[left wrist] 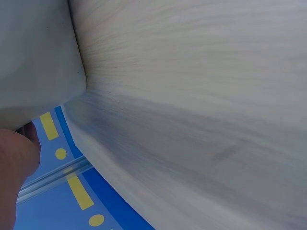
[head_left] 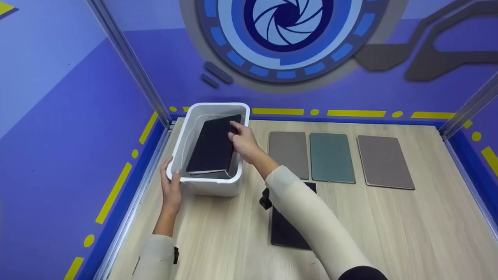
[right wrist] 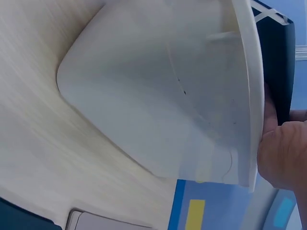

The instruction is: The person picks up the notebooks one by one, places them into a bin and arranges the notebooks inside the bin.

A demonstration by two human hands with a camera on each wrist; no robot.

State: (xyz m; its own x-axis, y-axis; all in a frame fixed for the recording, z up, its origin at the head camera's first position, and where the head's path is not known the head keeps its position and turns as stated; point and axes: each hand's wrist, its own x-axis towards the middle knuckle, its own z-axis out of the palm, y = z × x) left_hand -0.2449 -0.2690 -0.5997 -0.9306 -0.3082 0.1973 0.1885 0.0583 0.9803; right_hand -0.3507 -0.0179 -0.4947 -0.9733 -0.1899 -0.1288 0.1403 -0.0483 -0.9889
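A white plastic bin [head_left: 212, 189] stands at the back left of the table. My left hand [head_left: 171, 190] grips its near left corner, thumb over the rim and fingers outside. Within the bin's mouth, a black notebook [head_left: 214, 144] lies tilted, its pale page edges facing me. My right hand [head_left: 245, 143] holds that notebook by its right side, reaching over the bin's right rim. From the right wrist, the notebook [right wrist: 278, 62] shows beyond the rim, with the thumb against it. In the left wrist view the bin [left wrist: 38, 57] hides most of the left fingers.
A taupe notebook [head_left: 288, 153], a green notebook [head_left: 332, 157] and a brown notebook [head_left: 385, 161] lie in a row right of the bin. Another black notebook [head_left: 286, 229] lies nearer, partly under the right forearm. Blue panels [head_left: 311, 93] wall the table's back and sides.
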